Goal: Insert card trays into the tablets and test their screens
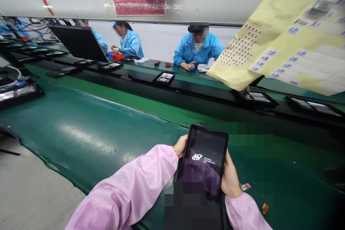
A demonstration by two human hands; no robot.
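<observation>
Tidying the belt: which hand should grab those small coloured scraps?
Probably the right: the right hand grips the tablet's right edge, beside the scraps; the left hand is across the tablet.

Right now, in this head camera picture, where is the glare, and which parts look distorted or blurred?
In the head view, a bright glare lies on the green conveyor mat; the white overhead beam looks bent by wide-angle distortion; a blocky pixelated patch hides the lower part of the black tablet.
</observation>
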